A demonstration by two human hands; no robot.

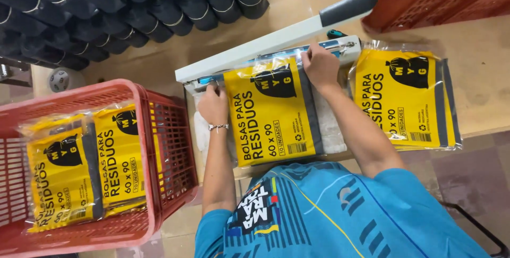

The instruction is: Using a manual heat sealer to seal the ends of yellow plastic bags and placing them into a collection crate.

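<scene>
Pinning a yellow packet at the bench's near edge, the left hand and right hand press flat on its two top corners; its mouth lies beneath the raised sealer arm, long axis running toward the person.

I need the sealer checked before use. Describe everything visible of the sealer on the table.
The sealer is a long, narrow white bar machine lying slanted on the tan table. Its lever arm is raised, hinged at the left end, with a dark grey grip at the upper right. A blue strip runs along the base under the arm. A yellow packet in clear film lies with its top edge on that strip. The left hand and right hand press the packet there.
</scene>
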